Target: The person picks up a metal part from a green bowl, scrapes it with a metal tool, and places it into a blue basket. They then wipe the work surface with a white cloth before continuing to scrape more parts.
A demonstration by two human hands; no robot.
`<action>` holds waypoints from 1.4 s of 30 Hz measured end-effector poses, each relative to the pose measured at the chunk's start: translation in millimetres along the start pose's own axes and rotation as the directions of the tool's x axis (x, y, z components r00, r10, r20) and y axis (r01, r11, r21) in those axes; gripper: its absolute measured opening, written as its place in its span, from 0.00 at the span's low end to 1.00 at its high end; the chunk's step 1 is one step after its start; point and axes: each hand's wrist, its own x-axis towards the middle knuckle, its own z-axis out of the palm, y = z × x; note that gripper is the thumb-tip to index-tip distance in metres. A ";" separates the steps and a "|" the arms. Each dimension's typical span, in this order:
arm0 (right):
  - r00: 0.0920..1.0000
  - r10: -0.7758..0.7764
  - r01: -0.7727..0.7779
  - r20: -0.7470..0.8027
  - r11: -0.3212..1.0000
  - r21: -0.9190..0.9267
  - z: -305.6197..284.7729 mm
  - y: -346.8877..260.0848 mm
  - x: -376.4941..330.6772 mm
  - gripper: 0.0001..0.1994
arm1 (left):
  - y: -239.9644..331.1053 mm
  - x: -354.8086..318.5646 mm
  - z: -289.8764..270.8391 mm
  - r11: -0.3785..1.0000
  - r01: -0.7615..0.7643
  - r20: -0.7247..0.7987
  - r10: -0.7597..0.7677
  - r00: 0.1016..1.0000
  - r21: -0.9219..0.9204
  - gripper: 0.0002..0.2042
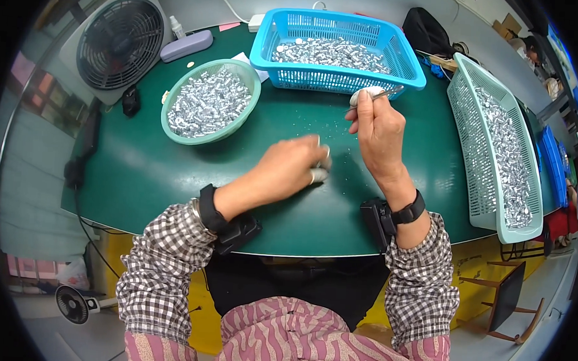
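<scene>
Left hand point(296, 165), fingers curled, grips small silvery metal parts point(319, 174) on the green table point(141, 174), just before the blue basket point(336, 50); right hand point(378, 129) pinches a thin tool point(378, 94) at that basket's front wall. Left of the blue basket, a round green basket point(208, 99) holds many parts, and right of it a long pale basket point(497, 144) does too; much work apparently remains.

Dark green table point(173, 169), bright blue basket point(289, 32), pale teal bowl point(175, 133) and tray point(475, 188), silver parts point(208, 103), black-and-white checked sleeves point(162, 272), pink striped trousers point(282, 338).
</scene>
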 end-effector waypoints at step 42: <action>0.974 0.093 -0.080 -0.206 0.994 0.070 -29.8 1.8 11.7 0.13 | -143.3 108.8 -182.0 0.771 0.320 -0.001 -0.383 0.924 0.551 0.18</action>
